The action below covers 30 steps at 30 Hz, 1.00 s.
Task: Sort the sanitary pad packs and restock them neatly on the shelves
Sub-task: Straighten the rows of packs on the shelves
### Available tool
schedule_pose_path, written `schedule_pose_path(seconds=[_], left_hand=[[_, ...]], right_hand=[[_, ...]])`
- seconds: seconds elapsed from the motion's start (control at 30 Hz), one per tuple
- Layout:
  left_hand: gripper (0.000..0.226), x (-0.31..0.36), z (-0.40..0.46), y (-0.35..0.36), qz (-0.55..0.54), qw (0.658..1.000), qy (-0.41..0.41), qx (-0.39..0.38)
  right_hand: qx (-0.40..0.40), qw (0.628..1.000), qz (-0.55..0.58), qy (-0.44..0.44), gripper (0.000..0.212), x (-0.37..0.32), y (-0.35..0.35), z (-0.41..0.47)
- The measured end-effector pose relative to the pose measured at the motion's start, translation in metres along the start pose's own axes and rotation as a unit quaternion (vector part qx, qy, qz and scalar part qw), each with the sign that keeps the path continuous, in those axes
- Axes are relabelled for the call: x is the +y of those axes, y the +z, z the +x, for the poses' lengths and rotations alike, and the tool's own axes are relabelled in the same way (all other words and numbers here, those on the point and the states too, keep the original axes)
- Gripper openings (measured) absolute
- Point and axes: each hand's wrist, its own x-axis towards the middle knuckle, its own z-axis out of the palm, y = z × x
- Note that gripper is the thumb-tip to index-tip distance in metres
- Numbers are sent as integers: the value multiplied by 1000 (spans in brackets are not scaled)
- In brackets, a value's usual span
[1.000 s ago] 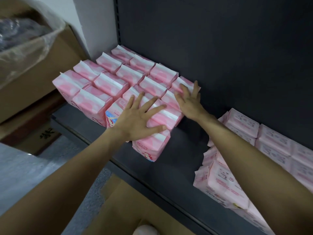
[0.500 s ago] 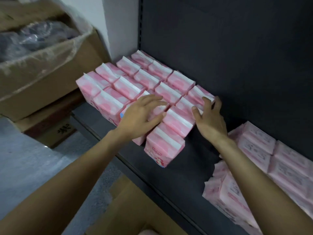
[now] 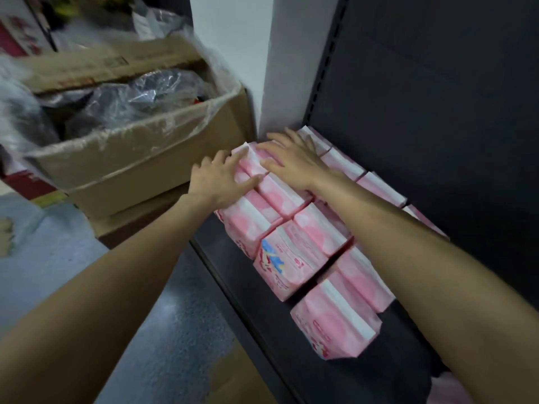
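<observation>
Pink pad packs [image 3: 303, 246] in rows on dark shelf [image 3: 262, 310], left hand [image 3: 217, 182] and right hand [image 3: 291, 161] pressing straight-fingered on packs nearest the cardboard box [image 3: 140, 158] beside the shelf

The packs [image 3: 294, 199] are coloured pink with paler pink spots, and a white strip is seen along each top. One pack [image 3: 287, 262] is marked with a blue and yellow picture and small red labels. The shelf [image 3: 262, 301] is painted black. The box [image 3: 140, 158] is brown, with clear shiny plastic [image 3: 140, 97] inside. The floor [image 3: 58, 258] is speckled grey-blue.
</observation>
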Motion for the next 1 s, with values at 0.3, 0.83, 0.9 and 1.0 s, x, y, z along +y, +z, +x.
schedule_pose_path(seconds=[0.3, 0.83, 0.9, 1.0], left_hand=[[81, 9, -7, 15, -33, 999, 7, 15], [81, 15, -7, 20, -35, 999, 16, 36], [74, 15, -7, 19, -52, 998, 21, 32], [72, 12, -18, 15, -106, 990, 20, 88]], right_hand=[[-24, 999, -8, -24, 45, 35, 9, 19], [-63, 995, -46, 67, 43, 53, -8, 35], [-91, 988, -88, 87, 44, 47, -10, 39], [-89, 982, -136, 97, 47, 38, -8, 38]])
